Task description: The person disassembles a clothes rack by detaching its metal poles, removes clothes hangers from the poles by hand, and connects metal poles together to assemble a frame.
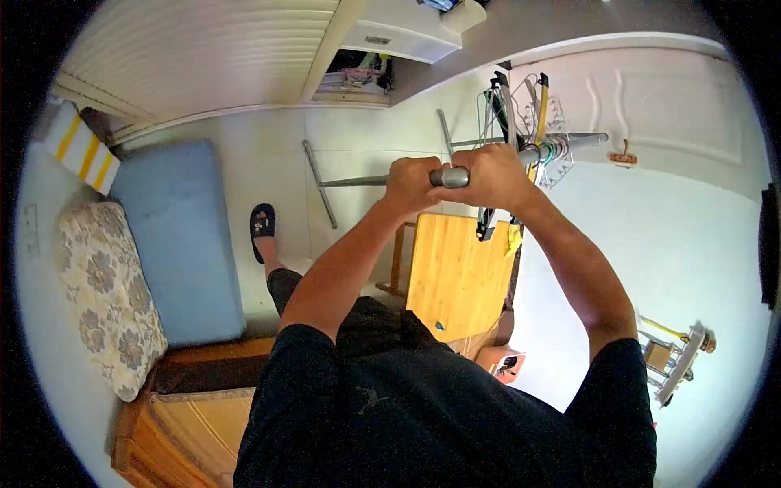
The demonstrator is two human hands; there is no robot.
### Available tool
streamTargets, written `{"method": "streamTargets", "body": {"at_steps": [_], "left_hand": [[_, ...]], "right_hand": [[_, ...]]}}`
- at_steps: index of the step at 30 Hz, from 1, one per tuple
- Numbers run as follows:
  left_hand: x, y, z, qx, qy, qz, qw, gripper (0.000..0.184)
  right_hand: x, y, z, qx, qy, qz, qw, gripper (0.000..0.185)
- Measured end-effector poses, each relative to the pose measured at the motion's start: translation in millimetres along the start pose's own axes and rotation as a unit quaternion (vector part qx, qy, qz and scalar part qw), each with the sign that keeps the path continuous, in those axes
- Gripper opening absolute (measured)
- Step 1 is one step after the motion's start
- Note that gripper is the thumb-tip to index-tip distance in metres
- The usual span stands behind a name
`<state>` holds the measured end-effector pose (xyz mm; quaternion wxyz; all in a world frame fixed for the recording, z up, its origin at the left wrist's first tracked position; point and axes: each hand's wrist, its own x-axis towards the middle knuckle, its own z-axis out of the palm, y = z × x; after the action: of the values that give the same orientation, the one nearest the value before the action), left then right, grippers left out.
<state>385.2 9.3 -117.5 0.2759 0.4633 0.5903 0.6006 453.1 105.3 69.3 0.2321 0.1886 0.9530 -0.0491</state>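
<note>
A metal clothes rack stands in front of me, with its feet on the floor. My left hand is closed around the rack beside the rounded metal end of a tube. On the other side of that end, my right hand is also wrapped around the rack, close to my left. Just beyond my right hand, several clothes hangers hang from the bar, some dark, one yellow. A wire rack with clips hangs among them. My fingers hide part of the tube.
A wooden board-like tabletop lies below my hands. To the left are a blue cushion and a flowered pillow. A pale door stands at the upper right. A wall shelf is on the right.
</note>
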Motion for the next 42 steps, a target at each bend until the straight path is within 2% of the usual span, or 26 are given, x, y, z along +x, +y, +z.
{"method": "streamTargets", "body": {"at_steps": [4, 6, 7, 8, 10, 14, 17, 20, 21, 22, 24, 25, 28, 29, 32, 33, 34, 36, 39, 41, 42], "left_hand": [[1, 1, -2, 0.045, 0.000, -0.004, 0.999, 0.024], [-1, 9, -3, 0.052, 0.046, -0.025, 0.997, 0.030], [-4, 11, -8, 0.063, 0.007, -0.051, 0.997, 0.033], [-6, 13, -9, 0.059, 0.000, -0.037, 0.998, 0.033], [-12, 11, -8, 0.016, 0.091, 0.020, 0.996, 0.037], [-20, 35, -21, 0.001, 0.075, 0.033, 0.997, 0.041], [-28, 45, -28, -0.080, 0.049, -0.057, 0.994, 0.046], [-33, 28, -21, -0.108, 0.042, -0.064, 0.991, 0.046], [-32, 25, -28, 0.062, 0.010, 0.025, 0.998, 0.042], [-37, 25, -30, 0.066, 0.001, 0.032, 0.997, 0.042], [-38, 28, -34, -0.033, 0.041, -0.033, 0.998, 0.042], [-39, 30, -39, -0.029, 0.030, -0.028, 0.999, 0.042], [-37, 33, -57, 0.075, 0.020, 0.107, 0.991, 0.037], [-39, 34, -52, -0.016, 0.071, 0.067, 0.995, 0.033], [-32, 43, -59, -0.013, 0.045, 0.061, 0.997, 0.033], [-27, 41, -59, 0.056, 0.056, 0.182, 0.980, 0.033], [-29, 41, -61, 0.057, 0.052, 0.186, 0.979, 0.033], [-34, 48, -63, -0.073, 0.017, -0.049, 0.996, 0.023], [-26, 68, -60, -0.059, 0.027, -0.017, 0.998, 0.026], [-25, 74, -59, -0.047, 0.019, -0.030, 0.998, 0.029], [-25, 77, -60, -0.036, 0.014, -0.049, 0.998, 0.032]], "right_hand": [[0, -3, -6, -0.012, -0.016, 0.008, 1.000, 0.065], [-2, -5, -8, -0.006, -0.013, -0.001, 1.000, 0.066], [-1, -4, -5, -0.017, -0.020, 0.006, 1.000, 0.067], [-3, -4, -3, -0.021, -0.012, 0.020, 1.000, 0.067], [-4, -6, 1, -0.007, 0.031, -0.011, 0.999, 0.064], [-6, -9, 1, 0.051, 0.065, -0.018, 0.996, 0.069], [-5, -10, -1, 0.039, 0.054, -0.033, 0.997, 0.074], [-8, -12, -4, 0.060, 0.088, -0.042, 0.993, 0.075], [-10, -15, -10, 0.060, 0.085, -0.035, 0.994, 0.075], [-12, -20, -5, 0.063, 0.093, -0.028, 0.993, 0.075], [-9, -24, 8, 0.095, 0.198, -0.045, 0.975, 0.075], [-10, -28, 12, 0.097, 0.241, -0.052, 0.964, 0.074], [-1, -40, 22, 0.110, 0.317, -0.071, 0.939, 0.072], [2, -41, 24, 0.119, 0.334, -0.069, 0.933, 0.071], [-1, -36, 22, 0.134, 0.353, -0.077, 0.923, 0.068], [-3, -36, 21, 0.135, 0.359, -0.073, 0.921, 0.068], [-4, -35, 21, 0.139, 0.351, -0.072, 0.923, 0.067], [-6, -34, 22, 0.141, 0.348, -0.069, 0.924, 0.066], [-8, -31, 23, 0.152, 0.363, -0.072, 0.916, 0.061], [-7, -28, 25, 0.189, 0.453, -0.091, 0.867, 0.048], [-8, -26, 26, 0.186, 0.459, -0.085, 0.864, 0.048]]}}
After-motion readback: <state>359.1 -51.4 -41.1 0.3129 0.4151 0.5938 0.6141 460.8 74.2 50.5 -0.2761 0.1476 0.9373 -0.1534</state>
